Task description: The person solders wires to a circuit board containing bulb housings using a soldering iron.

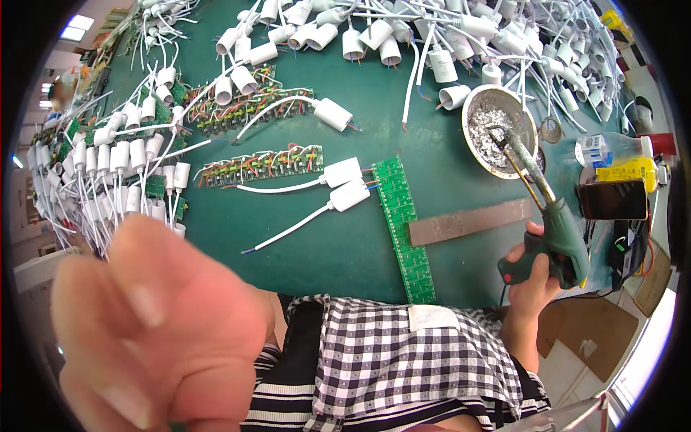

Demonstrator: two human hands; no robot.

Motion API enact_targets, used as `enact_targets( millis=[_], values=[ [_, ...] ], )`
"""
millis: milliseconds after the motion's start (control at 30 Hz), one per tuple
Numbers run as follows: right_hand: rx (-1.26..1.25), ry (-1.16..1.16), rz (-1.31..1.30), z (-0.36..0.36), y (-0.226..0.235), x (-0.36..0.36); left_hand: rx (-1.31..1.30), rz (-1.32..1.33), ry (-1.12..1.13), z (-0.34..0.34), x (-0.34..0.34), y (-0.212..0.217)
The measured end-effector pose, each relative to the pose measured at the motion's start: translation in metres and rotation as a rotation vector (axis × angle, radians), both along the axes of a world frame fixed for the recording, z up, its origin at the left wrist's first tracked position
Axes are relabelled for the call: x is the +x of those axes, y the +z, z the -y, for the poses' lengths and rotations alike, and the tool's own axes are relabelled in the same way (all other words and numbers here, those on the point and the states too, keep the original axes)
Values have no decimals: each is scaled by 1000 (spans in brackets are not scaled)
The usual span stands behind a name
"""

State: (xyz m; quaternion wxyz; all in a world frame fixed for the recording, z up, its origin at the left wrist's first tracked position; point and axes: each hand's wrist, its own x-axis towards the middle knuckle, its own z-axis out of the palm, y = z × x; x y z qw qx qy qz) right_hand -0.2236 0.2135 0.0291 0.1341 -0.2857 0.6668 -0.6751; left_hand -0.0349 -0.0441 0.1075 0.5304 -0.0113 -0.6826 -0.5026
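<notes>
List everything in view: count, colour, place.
Bowl: 1, grey, pale rim, upper right, silvery scraps inside
Soldering gun: 1, dark green, right, tip over bowl
Circuit strip: 1, green, centre
Paired white cylinders: 2, wired, at strip's upper left edge
Brown bar: 1, right of strip
Populated boards: several, green, left of centre
Other wired cylinders: many, white, piled top and left
Bottle: 1, clear, right
Phone: 1, black, right
Yellow packet: 1, above phone
Table: 1, green, beneath
Apron: 1, black-and-white check, lower centre
Right hand: 1, gripping gun
Left hand: 1, blurred, lower left; contents unclear
</notes>
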Motion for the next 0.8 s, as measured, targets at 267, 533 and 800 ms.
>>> enact_targets(
  millis=[267, 533, 800],
  values=[
    [7, -8, 27, -2, 0, -1, -574, 963, 256, 78, -10, -82],
    [23, -29, 56, -6, -8, 2, -710, 1029, 284, 88, -13, -95],
    [38, -19, 125, -4, -12, -2, -214, 1247, -53, -15, 56, -54]
  ],
)
